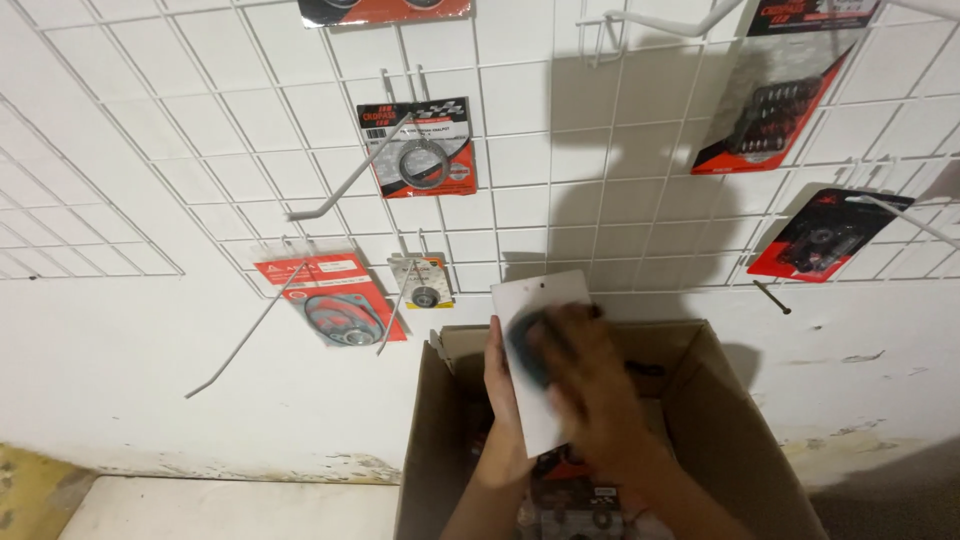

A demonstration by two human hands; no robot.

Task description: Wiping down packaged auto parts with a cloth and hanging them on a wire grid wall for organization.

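1. Two hands meet on one white packet (530,330), held upright above the open cardboard box (720,400) in the near middle of the scene.
2. The left hand (497,385) grips the packet along its left edge, fingers wrapped behind it, thumb side toward the viewer.
3. The right hand (585,385) lies across the packet's front, blurred; it touches the dark round part on the card, but whether it pinches or only presses I cannot tell.
4. The packet's long axis runs near to far, tilted slightly left at the top, its upper edge just below the white wire grid (520,200) on the wall.
5. The closest free hook (398,320) hangs left of the packet, beside a small bearing card (424,283); the left hand is nearer to it.
6. More packets lie inside the box under both wrists.
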